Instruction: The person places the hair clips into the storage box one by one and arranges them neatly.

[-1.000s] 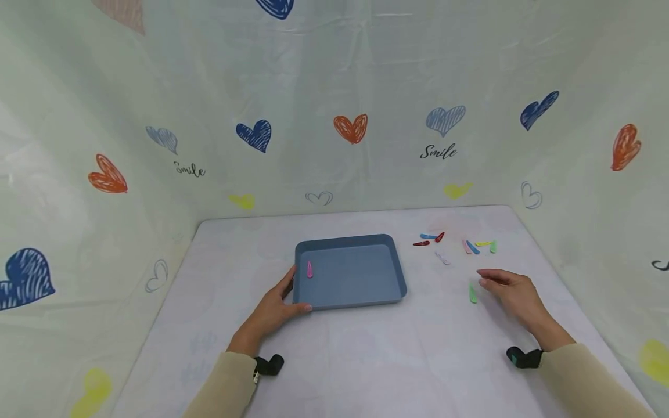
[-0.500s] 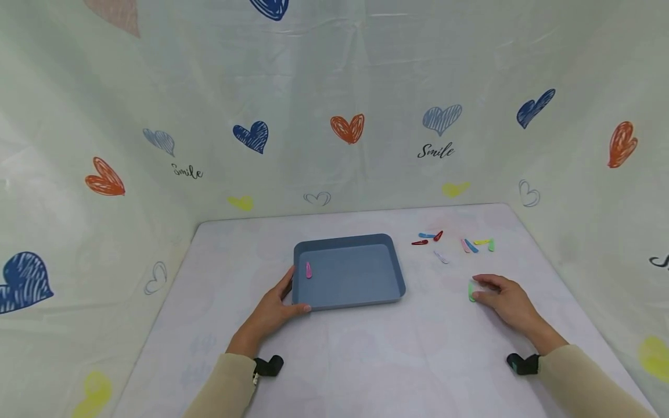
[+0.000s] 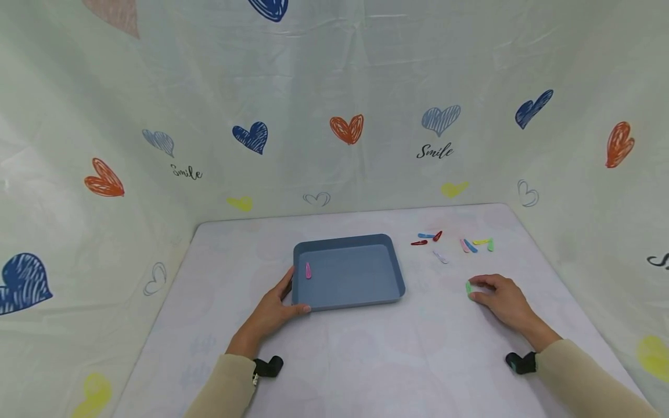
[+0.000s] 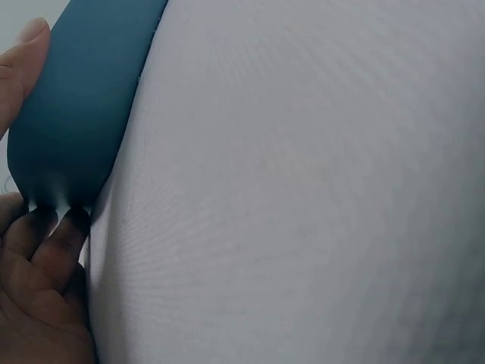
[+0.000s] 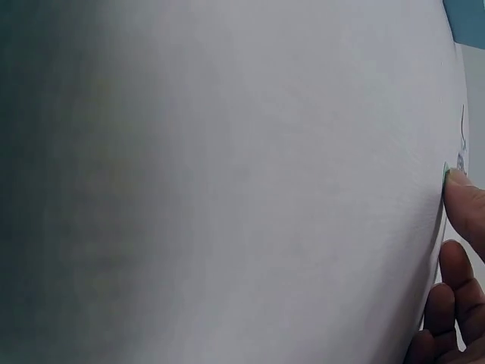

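Note:
A blue-grey tray lies on the table with one pink hair clip inside, near its left wall. My left hand grips the tray's near left corner, thumb at the front rim and fingers along the left side. In the left wrist view those fingers touch the tray's wall. To the right of the tray, my right hand pinches a green hair clip between thumb and fingers, low over the table. Only a sliver of that clip shows in the right wrist view.
Behind my right hand lie several more hair clips: a lilac one, a dark red one, a blue one, a yellow one and others. A heart-printed curtain surrounds the white table.
My right hand has come down and left onto the green hair clip and taken hold of it, shifting it slightly. My left hand and the tray stay in place.

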The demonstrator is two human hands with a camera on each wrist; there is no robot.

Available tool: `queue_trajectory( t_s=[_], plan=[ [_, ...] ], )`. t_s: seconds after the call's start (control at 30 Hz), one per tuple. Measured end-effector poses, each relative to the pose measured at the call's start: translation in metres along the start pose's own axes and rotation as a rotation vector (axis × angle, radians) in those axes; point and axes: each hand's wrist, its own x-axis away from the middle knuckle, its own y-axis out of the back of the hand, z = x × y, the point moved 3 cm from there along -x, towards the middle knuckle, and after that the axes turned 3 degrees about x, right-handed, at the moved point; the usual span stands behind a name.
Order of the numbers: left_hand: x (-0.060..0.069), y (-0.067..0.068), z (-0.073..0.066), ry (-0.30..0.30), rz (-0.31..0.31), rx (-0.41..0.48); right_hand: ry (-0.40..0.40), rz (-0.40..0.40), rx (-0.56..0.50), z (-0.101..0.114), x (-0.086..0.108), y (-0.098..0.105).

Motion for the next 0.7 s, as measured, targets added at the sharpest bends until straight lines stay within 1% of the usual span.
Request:
queue_trajectory(
  t_s=[0.23, 0.43, 0.53, 0.7],
  plan=[
    [-0.001, 0.000, 0.000, -0.006, 0.001, -0.001, 0.009, 0.030, 0.003, 0.008, 0.000, 0.001],
    [-0.001, 0.000, 0.002, -0.009, 0.001, -0.002, -0.001, 0.044, 0.017, 0.012, -0.001, 0.002],
    [-0.002, 0.000, 0.003, -0.014, 0.004, -0.001, -0.007, 0.037, 0.018, 0.012, -0.001, 0.002],
    [0.000, 0.001, 0.002, -0.013, 0.002, -0.008, -0.018, 0.003, 0.003, 0.013, -0.003, 0.001]
  ],
)
